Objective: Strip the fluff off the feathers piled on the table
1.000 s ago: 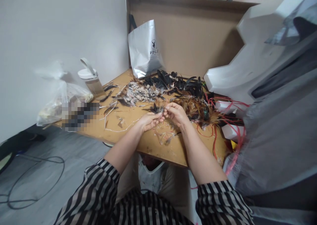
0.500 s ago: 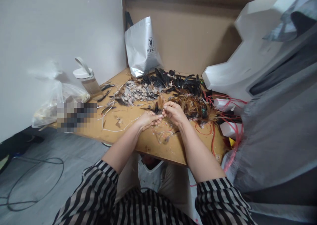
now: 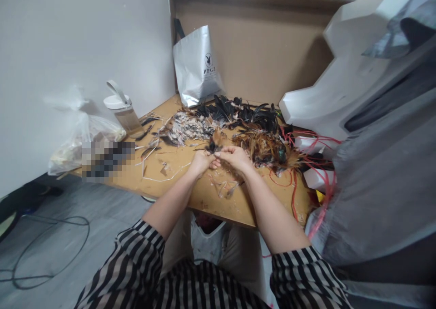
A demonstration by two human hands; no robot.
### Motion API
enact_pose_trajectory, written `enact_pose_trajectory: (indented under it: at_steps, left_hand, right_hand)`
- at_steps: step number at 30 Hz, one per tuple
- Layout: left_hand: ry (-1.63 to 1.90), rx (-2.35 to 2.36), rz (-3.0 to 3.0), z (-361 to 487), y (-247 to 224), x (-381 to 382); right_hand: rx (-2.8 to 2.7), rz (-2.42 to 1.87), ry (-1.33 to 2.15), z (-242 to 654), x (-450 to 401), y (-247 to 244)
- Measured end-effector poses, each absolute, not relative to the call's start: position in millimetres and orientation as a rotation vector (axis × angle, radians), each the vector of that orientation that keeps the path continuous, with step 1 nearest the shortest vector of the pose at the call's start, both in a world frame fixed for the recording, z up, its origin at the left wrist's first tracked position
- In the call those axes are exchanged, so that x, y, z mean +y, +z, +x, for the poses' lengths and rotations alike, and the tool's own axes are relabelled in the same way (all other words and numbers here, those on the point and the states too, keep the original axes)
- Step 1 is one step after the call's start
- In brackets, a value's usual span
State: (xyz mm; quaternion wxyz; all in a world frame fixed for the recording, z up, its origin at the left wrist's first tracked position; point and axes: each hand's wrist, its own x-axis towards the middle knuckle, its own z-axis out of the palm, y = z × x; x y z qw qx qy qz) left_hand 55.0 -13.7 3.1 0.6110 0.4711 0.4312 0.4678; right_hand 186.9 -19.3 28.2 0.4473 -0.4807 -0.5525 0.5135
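My left hand (image 3: 203, 162) is closed on a small bunch of black and brown feathers (image 3: 215, 141), whose tips fan out beyond my fingers. My right hand (image 3: 235, 158) pinches at the base of the same bunch, its fingertips meeting the left ones. Just right of my hands lies a pile of brown feathers (image 3: 269, 150). Behind them are pale grey fluffy feathers (image 3: 185, 126) and long black feathers (image 3: 235, 111). Loose feather scraps (image 3: 223, 184) lie on the table below my wrists.
The wooden table (image 3: 177, 164) bears a lidded bottle (image 3: 124, 114), a clear plastic bag (image 3: 88, 132) and white strings at left. A silver bag (image 3: 195, 68) leans on cardboard (image 3: 265, 50). Red cords (image 3: 294, 195) and white boxes (image 3: 319, 179) are at right; an open container (image 3: 207, 232) sits below the edge.
My right hand has come down and turned so its fingers meet the left at the base of the feather bunch. The bunch has shifted slightly left.
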Motion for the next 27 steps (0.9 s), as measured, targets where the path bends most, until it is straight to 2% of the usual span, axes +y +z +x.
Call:
enact_pose_trajectory:
  at_steps: [5, 11, 23, 27]
  left_hand:
    - [1.081, 1.053, 1.23, 57, -2, -12]
    - [0.999, 1.07, 1.391, 55, -8, -10]
    - [0.898, 0.94, 1.388, 51, -1, -16]
    - [0.882, 0.962, 1.357, 48, 1, -17]
  right_hand:
    - [-1.507, -1.318, 0.924, 178, -20, 21]
    - [-1.524, -1.385, 0.746, 178, -17, 15]
    - [-1.515, -1.265, 0.902, 183, -13, 16]
    - [-1.481, -1.207, 1.051, 184, -16, 22]
